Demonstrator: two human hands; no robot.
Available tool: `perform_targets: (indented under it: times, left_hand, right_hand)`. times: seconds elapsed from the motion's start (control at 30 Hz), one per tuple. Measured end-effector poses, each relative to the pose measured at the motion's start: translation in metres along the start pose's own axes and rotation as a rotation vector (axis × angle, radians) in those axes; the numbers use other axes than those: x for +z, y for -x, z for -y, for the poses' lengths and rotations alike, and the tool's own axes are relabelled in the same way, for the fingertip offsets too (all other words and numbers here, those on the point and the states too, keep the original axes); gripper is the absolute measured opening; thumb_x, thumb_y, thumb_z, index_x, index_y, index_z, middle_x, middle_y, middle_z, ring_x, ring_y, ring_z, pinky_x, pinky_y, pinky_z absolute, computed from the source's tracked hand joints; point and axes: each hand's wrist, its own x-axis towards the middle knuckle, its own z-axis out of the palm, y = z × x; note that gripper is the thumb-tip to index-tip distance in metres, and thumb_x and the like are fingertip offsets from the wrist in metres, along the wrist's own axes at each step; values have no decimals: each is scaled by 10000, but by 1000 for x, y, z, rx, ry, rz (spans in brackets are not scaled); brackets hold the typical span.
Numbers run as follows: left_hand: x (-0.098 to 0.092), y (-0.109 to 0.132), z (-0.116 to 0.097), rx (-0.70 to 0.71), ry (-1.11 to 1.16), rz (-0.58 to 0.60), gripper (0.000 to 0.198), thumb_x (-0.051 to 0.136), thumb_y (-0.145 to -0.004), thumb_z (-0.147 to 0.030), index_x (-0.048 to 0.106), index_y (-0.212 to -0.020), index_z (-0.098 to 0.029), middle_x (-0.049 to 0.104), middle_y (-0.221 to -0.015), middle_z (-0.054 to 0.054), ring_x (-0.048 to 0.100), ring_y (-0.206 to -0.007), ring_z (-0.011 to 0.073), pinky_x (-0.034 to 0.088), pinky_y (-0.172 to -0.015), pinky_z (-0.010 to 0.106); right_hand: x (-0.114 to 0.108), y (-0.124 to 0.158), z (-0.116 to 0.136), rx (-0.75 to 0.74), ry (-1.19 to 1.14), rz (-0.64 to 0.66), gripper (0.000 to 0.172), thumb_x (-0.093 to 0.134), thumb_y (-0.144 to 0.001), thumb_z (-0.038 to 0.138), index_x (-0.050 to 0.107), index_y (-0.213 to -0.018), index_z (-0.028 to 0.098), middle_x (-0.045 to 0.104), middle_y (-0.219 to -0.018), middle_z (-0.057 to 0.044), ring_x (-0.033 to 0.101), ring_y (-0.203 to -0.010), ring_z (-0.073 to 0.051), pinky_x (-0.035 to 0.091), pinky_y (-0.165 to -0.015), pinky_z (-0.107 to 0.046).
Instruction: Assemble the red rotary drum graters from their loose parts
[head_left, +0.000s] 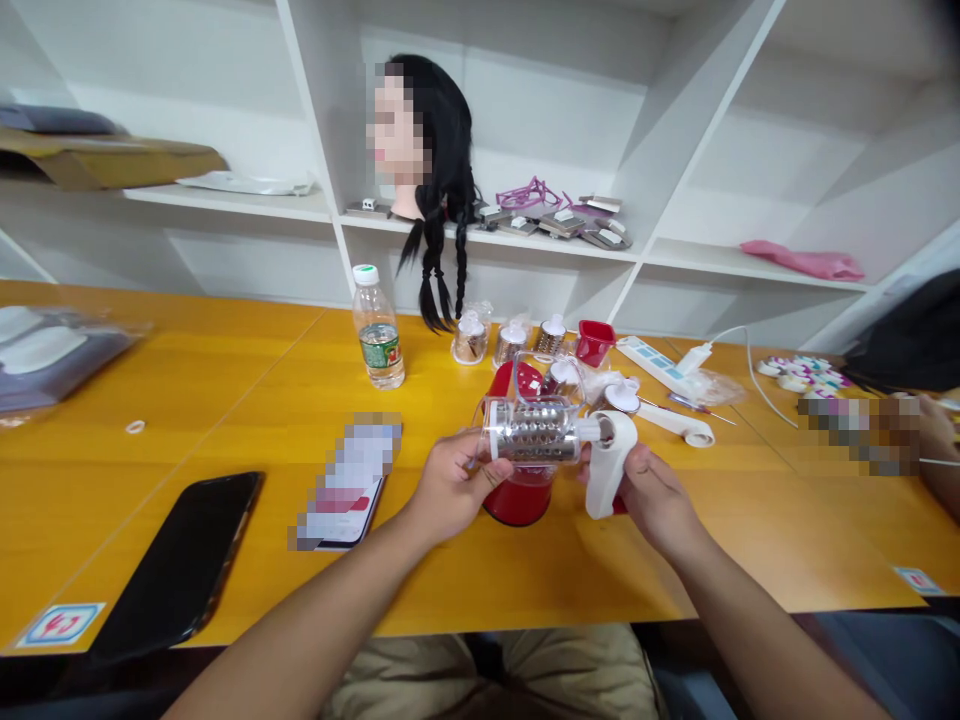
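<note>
While 2 hands [450,488] clasp a drum grater [532,432] | red cup [517,500] beneath | water bottle [379,335] beyond

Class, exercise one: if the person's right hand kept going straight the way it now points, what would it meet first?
The white plastic handle of the rotary grater, which the right hand seems to touch; depth is hard to judge here.

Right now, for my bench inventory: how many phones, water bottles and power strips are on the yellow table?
Phones: 2 (black phone, phone with a blurred screen)
Water bottles: 1 (plastic water bottle)
Power strips: 1 (white power strip)
Total: 4
</note>
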Motion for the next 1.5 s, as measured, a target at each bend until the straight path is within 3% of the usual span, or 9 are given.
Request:
perform_targets:
  times: [0.17,0.3,0.47,0.67,0.9,1.07,1.2,1.3,1.5]
  left_hand:
    - [-10,-4,-6,-115,266,169,414,833,-843,-435,778,-1136,-148,813,-1111,121,735,-1066,280,543,-975,376]
    - [-19,-8,-13,-162,422,283,545,879,-802,-286,720,-1315,-192,769,-1310,130,708,-1235,293,484,-1129,417]
    - [-23,-10,-18,-183,560,338,556,881,-782,-226,730,-1316,-185,769,-1312,150,724,-1218,302,511,-1117,431]
    - [-19,-9,-16,-125,464,327,598,864,-823,-241,671,-1386,-182,733,-1381,155,690,-1293,303,478,-1179,457]
    - [-9,-5,-9,-102,292,219,568,838,-867,-317,629,-1377,-180,733,-1378,151,707,-1261,288,526,-1131,439]
    - [-6,-2,-4,-111,254,179,605,838,-866,-362,608,-1398,-187,731,-1380,148,699,-1274,292,514,-1140,447]
    - [-5,-1,-1,-114,250,170,632,835,-866,-397,602,-1412,-181,728,-1379,154,694,-1273,304,495,-1153,460]
    - [-4,0,0,-103,260,167,631,831,-871,-401,597,-1418,-193,726,-1384,142,690,-1279,293,496,-1149,444]
    - [2,1,0,-61,286,170,637,841,-864,-361,585,-1429,-215,696,-1435,129,665,-1326,282,493,-1160,417]
  right_hand:
    - [3,-7,-4,-52,-71,18,610,571,-947,771,717,-1212,241,750,-1193,-128,720,-1028,-300,577,-776,-386]
    - [9,-8,0,-2,-136,-26,665,574,-902,832,717,-1142,228,758,-1087,-125,718,-863,-271,531,-625,-339]
    - [10,-5,15,110,-33,-23,723,481,-933,853,710,-1102,189,740,-863,-109,654,-654,-221,458,-518,-309]
    - [9,-3,55,183,-11,16,580,540,-950,795,544,-1173,259,758,-1017,-65,711,-690,-203,560,-575,-316]
    - [6,5,99,244,267,62,461,513,-1011,699,486,-1156,263,725,-1189,-79,757,-779,-212,625,-692,-355]
    - [-1,14,98,134,424,186,494,518,-1043,548,458,-1441,263,723,-1125,-100,740,-972,-273,622,-770,-394]
    - [-15,12,94,95,520,280,610,498,-1056,596,396,-1554,258,723,-1074,-97,721,-912,-256,596,-701,-361]
    - [-20,12,95,85,631,278,646,465,-1065,620,368,-1606,282,722,-980,-55,686,-803,-224,558,-641,-323]
    - [-7,19,94,-137,928,138,538,467,-1053,588,557,-1467,256,757,-1100,-73,713,-941,-261,588,-810,-372]
